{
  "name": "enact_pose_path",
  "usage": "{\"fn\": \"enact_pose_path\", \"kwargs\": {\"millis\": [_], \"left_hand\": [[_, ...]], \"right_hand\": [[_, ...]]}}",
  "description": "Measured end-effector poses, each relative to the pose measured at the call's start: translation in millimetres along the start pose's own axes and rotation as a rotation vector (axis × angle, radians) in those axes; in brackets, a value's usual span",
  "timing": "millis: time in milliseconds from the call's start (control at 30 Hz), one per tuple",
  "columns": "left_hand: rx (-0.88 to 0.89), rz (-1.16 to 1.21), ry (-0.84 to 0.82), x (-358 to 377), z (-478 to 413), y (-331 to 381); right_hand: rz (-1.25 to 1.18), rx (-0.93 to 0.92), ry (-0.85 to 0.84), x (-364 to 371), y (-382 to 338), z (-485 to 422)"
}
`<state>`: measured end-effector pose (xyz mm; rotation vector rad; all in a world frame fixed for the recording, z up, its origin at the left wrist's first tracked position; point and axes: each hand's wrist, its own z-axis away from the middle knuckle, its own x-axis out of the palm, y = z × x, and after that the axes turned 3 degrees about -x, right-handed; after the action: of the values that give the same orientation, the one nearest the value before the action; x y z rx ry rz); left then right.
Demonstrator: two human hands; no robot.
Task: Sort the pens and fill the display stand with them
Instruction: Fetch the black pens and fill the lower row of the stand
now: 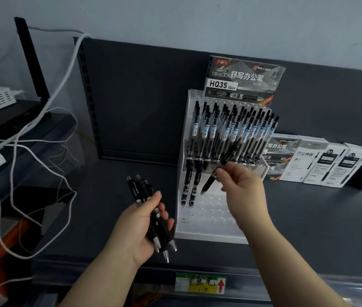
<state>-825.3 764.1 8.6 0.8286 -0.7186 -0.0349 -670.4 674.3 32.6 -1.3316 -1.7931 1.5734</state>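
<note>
Black plastic pen (pixel 228 156) pinched in right hand (pixel 244 189) over white acrylic display stand (pixel 208 227), centre frame; left hand (pixel 135 227) grips spare black pens (pixel 144 191); next, find an empty hole.

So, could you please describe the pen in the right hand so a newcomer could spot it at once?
Find the white display stand on the dark shelf. Before its lower tier, the right hand pinches one black pen. Unlike the upright pens in the stand and the bundle in the left hand, it is alone and slanted.
</note>
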Motion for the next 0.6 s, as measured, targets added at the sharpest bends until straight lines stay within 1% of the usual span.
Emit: {"fn": "enact_pose_path", "kwargs": {"millis": [100, 167, 333, 467, 600], "left_hand": [[-0.005, -0.016, -0.008, -2.1, -2.1, -0.9], [-0.017, -0.012, -0.013, -2.1, -2.6, -1.0], [-0.064, 0.063, -0.004, -0.7, -3.5, 0.9], [-0.065, 0.047, -0.047, 0.8, -2.2, 0.9], [-0.051, 0.028, -0.060, 3.4, -0.7, 0.8]], "right_hand": [[0.107, -0.012, 0.002, 5.5, 7.7, -1.2], [0.168, -0.017, -0.034, 9.7, 11.9, 1.9], [0.408, -0.110, -0.160, 17.9, 23.7, 5.3], [0.492, -0.181, -0.160, 18.9, 27.1, 4.6], [0.522, -0.180, -0.171, 20.3, 30.7, 4.1]]}}
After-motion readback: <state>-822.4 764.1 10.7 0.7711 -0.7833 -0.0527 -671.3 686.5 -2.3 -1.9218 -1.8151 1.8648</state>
